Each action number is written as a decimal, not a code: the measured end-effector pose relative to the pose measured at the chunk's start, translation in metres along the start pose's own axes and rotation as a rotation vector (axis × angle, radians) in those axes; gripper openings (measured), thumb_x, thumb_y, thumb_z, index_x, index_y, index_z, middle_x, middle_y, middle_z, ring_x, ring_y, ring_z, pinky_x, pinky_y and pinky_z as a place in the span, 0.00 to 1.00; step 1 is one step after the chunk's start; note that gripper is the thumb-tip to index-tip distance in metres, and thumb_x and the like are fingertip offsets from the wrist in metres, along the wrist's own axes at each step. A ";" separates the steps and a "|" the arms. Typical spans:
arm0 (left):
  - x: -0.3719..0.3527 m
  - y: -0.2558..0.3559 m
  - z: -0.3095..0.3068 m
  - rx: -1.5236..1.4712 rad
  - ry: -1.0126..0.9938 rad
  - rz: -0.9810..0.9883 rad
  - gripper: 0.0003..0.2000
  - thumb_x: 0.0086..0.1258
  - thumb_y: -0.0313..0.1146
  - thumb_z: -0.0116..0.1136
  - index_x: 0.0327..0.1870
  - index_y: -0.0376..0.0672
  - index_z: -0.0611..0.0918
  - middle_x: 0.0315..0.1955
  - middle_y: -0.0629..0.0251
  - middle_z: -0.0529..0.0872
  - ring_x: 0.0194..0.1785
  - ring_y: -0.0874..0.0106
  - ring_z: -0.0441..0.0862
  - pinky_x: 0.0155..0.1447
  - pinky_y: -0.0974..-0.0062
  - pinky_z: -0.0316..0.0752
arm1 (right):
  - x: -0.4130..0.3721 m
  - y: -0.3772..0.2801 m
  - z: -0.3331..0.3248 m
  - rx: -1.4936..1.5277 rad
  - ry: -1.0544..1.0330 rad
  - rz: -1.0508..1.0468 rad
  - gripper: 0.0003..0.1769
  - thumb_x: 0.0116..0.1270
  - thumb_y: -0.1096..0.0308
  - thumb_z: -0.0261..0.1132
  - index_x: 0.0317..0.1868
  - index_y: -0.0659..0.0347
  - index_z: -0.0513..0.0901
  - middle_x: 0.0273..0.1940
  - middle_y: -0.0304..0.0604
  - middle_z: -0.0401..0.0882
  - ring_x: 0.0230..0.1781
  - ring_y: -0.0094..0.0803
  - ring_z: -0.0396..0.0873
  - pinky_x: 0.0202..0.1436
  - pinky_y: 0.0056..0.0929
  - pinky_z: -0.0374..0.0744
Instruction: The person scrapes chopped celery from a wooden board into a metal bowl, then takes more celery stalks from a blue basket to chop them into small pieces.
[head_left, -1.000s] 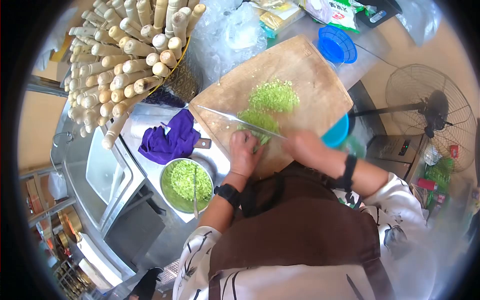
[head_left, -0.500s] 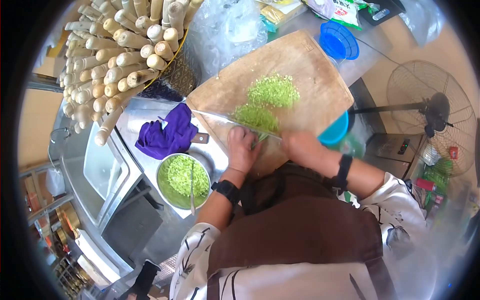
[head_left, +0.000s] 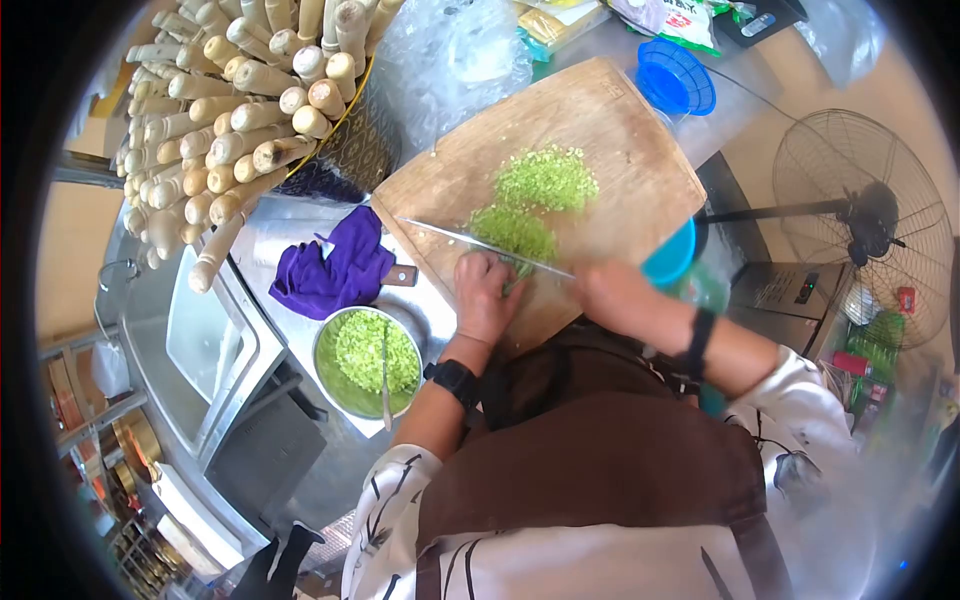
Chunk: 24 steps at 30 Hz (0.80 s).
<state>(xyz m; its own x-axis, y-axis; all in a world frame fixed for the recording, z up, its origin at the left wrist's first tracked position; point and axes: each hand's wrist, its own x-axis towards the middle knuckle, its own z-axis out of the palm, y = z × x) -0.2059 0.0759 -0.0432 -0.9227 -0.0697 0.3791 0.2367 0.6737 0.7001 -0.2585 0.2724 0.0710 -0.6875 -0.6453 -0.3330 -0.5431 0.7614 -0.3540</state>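
Steel counter (head_left: 262,240) beside the sink (head_left: 205,340) carries a wooden chopping board (head_left: 610,120), with a loose heap of chopped greens (head_left: 545,180) on it. The person's left hand (head_left: 487,300) is curled knuckles-up, pinning the uncut green stalks (head_left: 517,272) to the board. The right hand (head_left: 615,295) is closed round the handle of a long knife (head_left: 480,244), its blade slanting past the left knuckles. I'd judge the stalks crisp, light and damp (bits scatter easily), best pinned near the cut end, fingertips tucked back
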 end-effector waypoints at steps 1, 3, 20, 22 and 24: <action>0.000 -0.001 0.001 0.000 0.003 0.001 0.14 0.46 0.29 0.76 0.24 0.44 0.77 0.33 0.61 0.73 0.42 0.57 0.72 0.47 0.61 0.69 | 0.009 0.000 0.009 0.000 0.049 -0.015 0.09 0.64 0.69 0.59 0.30 0.66 0.81 0.28 0.59 0.81 0.30 0.57 0.82 0.35 0.51 0.80; -0.003 -0.001 0.001 0.009 0.006 -0.001 0.14 0.46 0.29 0.76 0.24 0.44 0.77 0.33 0.61 0.73 0.43 0.57 0.72 0.47 0.61 0.69 | 0.016 0.000 0.014 0.016 0.101 -0.028 0.11 0.66 0.67 0.59 0.30 0.66 0.81 0.27 0.58 0.81 0.29 0.57 0.81 0.34 0.51 0.80; -0.001 -0.001 0.001 0.013 -0.001 0.030 0.14 0.46 0.28 0.76 0.26 0.43 0.77 0.35 0.59 0.74 0.45 0.56 0.72 0.50 0.61 0.69 | 0.022 -0.005 0.014 0.066 0.064 0.080 0.14 0.68 0.63 0.60 0.30 0.65 0.83 0.27 0.59 0.82 0.30 0.56 0.82 0.36 0.52 0.80; -0.002 0.003 -0.004 0.027 -0.055 0.001 0.15 0.46 0.30 0.77 0.28 0.43 0.77 0.37 0.59 0.74 0.46 0.56 0.71 0.51 0.60 0.69 | 0.024 -0.006 0.012 0.075 0.071 0.084 0.14 0.68 0.62 0.60 0.31 0.65 0.83 0.28 0.59 0.82 0.31 0.57 0.82 0.36 0.53 0.80; 0.004 0.009 -0.010 0.039 -0.085 -0.008 0.16 0.45 0.32 0.77 0.29 0.43 0.77 0.38 0.58 0.74 0.47 0.55 0.71 0.54 0.58 0.68 | 0.026 -0.003 0.009 0.088 0.078 0.089 0.15 0.68 0.62 0.60 0.31 0.65 0.82 0.29 0.59 0.82 0.31 0.57 0.82 0.37 0.53 0.79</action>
<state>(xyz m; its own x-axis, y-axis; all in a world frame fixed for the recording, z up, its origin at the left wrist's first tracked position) -0.2041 0.0748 -0.0292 -0.9473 -0.0137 0.3199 0.2189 0.7015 0.6782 -0.2703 0.2527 0.0558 -0.7684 -0.5658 -0.2990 -0.4360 0.8048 -0.4027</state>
